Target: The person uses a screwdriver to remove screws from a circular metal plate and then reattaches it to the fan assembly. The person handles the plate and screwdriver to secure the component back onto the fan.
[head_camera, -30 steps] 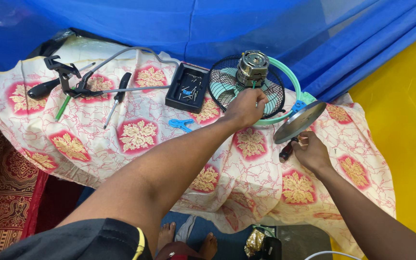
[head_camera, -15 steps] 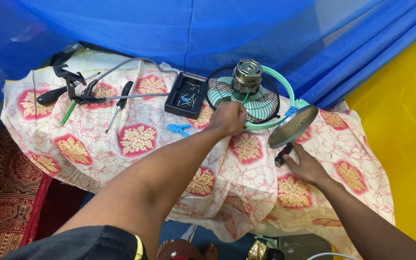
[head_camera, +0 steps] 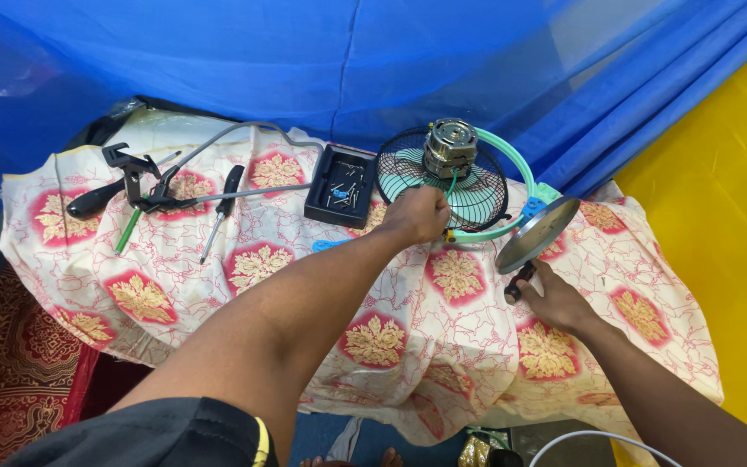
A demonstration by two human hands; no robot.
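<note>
A small table fan [head_camera: 469, 177] lies on its back on a surface covered by a cream cloth [head_camera: 304, 285] with red and gold flower patches. Its black wire guard faces up, a bare metal motor [head_camera: 450, 147] sits on top of the guard, and a mint-green ring runs around the guard's far and right side.

The left hand [head_camera: 415, 214] rests at the near edge of the fan's guard, its grip curled together on the rim of the guard, just below the motor. The right hand [head_camera: 555, 298] lies to the right of the fan and nearer the person, beside the fan's round grey base [head_camera: 536, 233], which stands tilted up on its edge. The fingers of this hand are closed around a small dark knob or handle [head_camera: 516, 285] under the base; what exactly it is cannot be told.

Just left of the fan sits a black tray [head_camera: 322, 207] holding small screws and bits. Further left of the fan lie a black-handled screwdriver [head_camera: 220, 212], a green-handled tool [head_camera: 129, 231], a black clamp-like tool [head_camera: 136, 173] and a grey cable [head_camera: 218, 138]. A small blue piece [head_camera: 328, 246] lies on the cloth near the left forearm, just in front of the tray. Blue sheeting [head_camera: 304, 60] hangs behind the fan.
</note>
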